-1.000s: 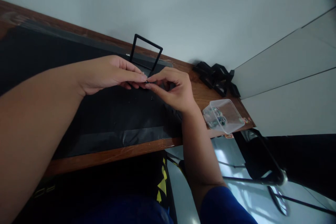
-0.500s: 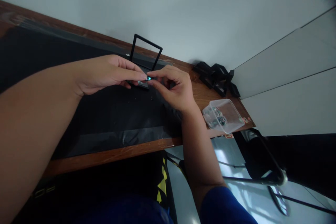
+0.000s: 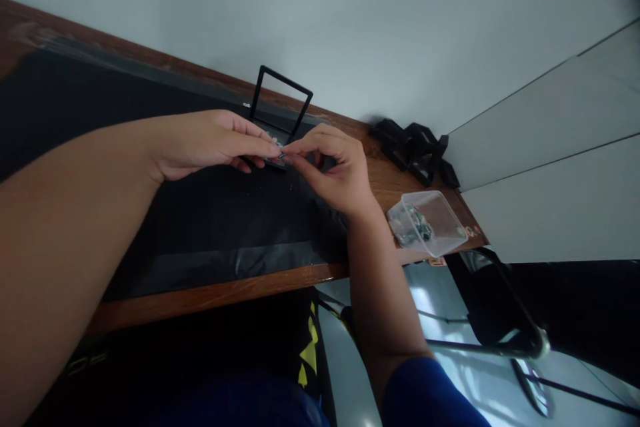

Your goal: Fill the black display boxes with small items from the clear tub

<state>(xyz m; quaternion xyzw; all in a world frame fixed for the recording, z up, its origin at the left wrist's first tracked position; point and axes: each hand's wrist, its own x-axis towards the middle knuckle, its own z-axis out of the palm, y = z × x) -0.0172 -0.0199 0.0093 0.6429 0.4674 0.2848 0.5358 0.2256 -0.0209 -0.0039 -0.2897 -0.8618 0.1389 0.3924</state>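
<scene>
Pinched between the fingertips of both hands is a tiny shiny blue piece (image 3: 282, 155), too small to name. My left hand (image 3: 215, 141) comes in from the left with thumb and fingers closed on it. From the right, my right hand (image 3: 336, 163) grips the same piece with thumb and forefinger, its other fingers curled. Just behind the fingertips stands an open black-framed case (image 3: 306, 109), its lid upright and its base partly hidden by my hands. Small pale bits show in the base.
A clear plastic tub (image 3: 433, 223) holding small bagged items lies near the table's right end. Behind it are several black cases (image 3: 417, 147) in a pile. A black mat (image 3: 200, 213) covers much of the wooden table, against the wall. A black chair (image 3: 510, 320) stands at the lower right.
The fingertips have come closer together, and less of the blue piece shows between them. My left hand has shifted slightly right and down. The case and tub stay in place.
</scene>
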